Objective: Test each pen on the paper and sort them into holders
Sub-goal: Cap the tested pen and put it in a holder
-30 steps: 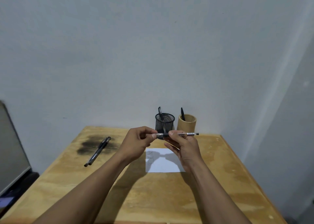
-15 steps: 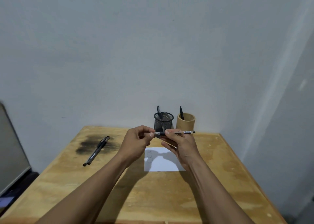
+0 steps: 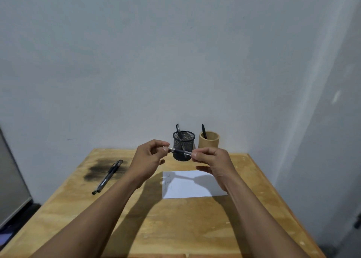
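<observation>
Head view shows our left hand [image 3: 149, 158] and right hand [image 3: 212, 159] pinching a light, stiff, smooth pen [image 3: 180, 152] by its ends; we'd grip mid-barrel.

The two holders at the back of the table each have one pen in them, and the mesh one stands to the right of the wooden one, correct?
Not quite. In the head view the black mesh holder stands to the left of the wooden holder, not the right. Each does hold one pen.
</observation>
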A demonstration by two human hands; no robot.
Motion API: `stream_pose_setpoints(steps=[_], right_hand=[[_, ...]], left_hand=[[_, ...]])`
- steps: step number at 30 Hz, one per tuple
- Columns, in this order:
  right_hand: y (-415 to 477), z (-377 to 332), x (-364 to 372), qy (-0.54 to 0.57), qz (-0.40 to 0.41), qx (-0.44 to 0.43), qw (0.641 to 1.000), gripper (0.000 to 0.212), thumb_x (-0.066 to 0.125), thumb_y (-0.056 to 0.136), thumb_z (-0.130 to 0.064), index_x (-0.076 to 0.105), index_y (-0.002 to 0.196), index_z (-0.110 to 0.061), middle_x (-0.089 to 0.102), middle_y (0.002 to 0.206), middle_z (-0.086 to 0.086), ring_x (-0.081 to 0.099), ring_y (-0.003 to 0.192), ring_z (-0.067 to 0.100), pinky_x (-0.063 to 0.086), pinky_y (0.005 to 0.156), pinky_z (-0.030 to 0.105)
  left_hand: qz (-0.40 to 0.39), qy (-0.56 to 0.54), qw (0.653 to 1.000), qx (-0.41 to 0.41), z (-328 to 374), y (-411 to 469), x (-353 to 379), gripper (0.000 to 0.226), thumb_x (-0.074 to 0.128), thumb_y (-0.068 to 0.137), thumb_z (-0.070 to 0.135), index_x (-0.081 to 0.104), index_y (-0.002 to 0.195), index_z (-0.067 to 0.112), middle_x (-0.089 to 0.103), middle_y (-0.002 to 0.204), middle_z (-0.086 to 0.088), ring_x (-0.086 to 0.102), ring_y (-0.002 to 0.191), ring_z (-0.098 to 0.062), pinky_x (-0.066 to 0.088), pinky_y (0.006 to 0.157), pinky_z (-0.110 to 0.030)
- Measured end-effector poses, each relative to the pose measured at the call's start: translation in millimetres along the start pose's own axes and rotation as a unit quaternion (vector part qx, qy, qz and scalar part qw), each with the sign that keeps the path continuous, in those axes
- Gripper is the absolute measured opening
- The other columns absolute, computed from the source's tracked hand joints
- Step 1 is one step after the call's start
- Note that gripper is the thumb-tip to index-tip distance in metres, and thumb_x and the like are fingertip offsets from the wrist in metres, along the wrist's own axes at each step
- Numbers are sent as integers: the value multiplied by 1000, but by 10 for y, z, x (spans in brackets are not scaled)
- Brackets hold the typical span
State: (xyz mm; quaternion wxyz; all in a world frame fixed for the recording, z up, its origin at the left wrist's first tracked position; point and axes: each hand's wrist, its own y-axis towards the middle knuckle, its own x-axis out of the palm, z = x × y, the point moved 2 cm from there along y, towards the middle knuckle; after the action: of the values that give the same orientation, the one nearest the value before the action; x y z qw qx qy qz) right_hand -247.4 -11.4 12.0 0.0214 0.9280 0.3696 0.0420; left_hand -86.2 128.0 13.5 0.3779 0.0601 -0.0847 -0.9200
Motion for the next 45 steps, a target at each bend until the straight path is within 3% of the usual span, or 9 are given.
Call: stream_pose_setpoints(steps=[9, 14, 16, 18, 21, 26, 33, 39, 45], right_hand=[[152, -107, 77, -258, -47, -105, 959, 14, 75, 91, -20, 78, 104, -15, 76, 85, -1, 60, 65, -6, 41, 61, 7], [370, -149, 18, -283, 10, -128, 950, 6, 71, 93, -24, 73, 98, -22, 73, 88, 0, 61, 71, 8, 46, 66, 20], [501, -204, -8, -261, 46, -138, 954, 5, 73, 91, -23, 72, 95, -20, 68, 82, -4, 61, 69, 5, 46, 65, 16], [667, -269, -26, -238, 73, -142, 958, 4, 75, 89, -23, 70, 88, -23, 70, 79, -6, 67, 74, 8, 52, 71, 23], [927, -373, -29, -215, 104, -167, 957, 7, 73, 87, -24, 67, 85, -27, 73, 77, -5, 73, 82, 17, 60, 79, 43], [1314, -419, 30, -218, 129, -192, 948, 10, 71, 88, -25, 64, 84, -32, 75, 81, -4, 73, 83, 15, 61, 81, 47], [1623, -150, 183, -347, 95, -116, 926, 12, 72, 86, -33, 72, 96, -26, 73, 83, -8, 71, 86, 16, 59, 82, 41], [1692, -44, 245, -385, 95, -97, 913, 20, 76, 83, -36, 74, 98, -23, 75, 90, -4, 70, 93, 19, 57, 84, 37], [1577, -60, 215, -400, 94, -129, 902, 15, 70, 91, -30, 74, 103, -22, 73, 91, -7, 68, 90, 14, 51, 69, 24]], left_hand=[[-21, 91, 993, 76, 104, 168, 171, 14, 67, 92, 22, 70, 105, 26, 66, 71, 8, 62, 75, -9, 54, 89, -49], [24, 72, 996, 54, 16, 333, 239, 28, 63, 82, 35, 69, 109, 31, 74, 93, 5, 69, 94, -11, 55, 92, -44], [58, 105, 991, 54, -87, 442, 258, 28, 64, 86, 27, 67, 114, 26, 72, 100, 6, 67, 98, -12, 55, 86, -33], [76, 157, 983, 51, -200, 571, 278, 39, 69, 87, 23, 61, 125, 22, 67, 112, 4, 64, 102, -15, 50, 79, -23], [59, 205, 977, 27, -401, 804, 314, 70, 79, 79, 29, 47, 141, 21, 58, 127, -1, 57, 113, -19, 46, 90, -30], [24, 182, 983, -17, -665, 1121, 426, 94, 87, 71, 27, 37, 149, 17, 53, 139, -6, 52, 125, -23, 45, 98, -34], [5, 154, 988, 17, -985, 1296, 514, 63, 87, 68, 21, 60, 124, 19, 70, 116, 5, 63, 111, -14, 51, 89, -26], [-1, 146, 989, 26, -1035, 1340, 503, 63, 88, 68, 20, 60, 124, 18, 70, 116, 4, 63, 110, -11, 48, 87, -21], [3, 157, 987, 15, -1004, 1328, 497, 65, 89, 67, 20, 59, 126, 18, 69, 115, 5, 63, 108, -10, 45, 78, -11]])
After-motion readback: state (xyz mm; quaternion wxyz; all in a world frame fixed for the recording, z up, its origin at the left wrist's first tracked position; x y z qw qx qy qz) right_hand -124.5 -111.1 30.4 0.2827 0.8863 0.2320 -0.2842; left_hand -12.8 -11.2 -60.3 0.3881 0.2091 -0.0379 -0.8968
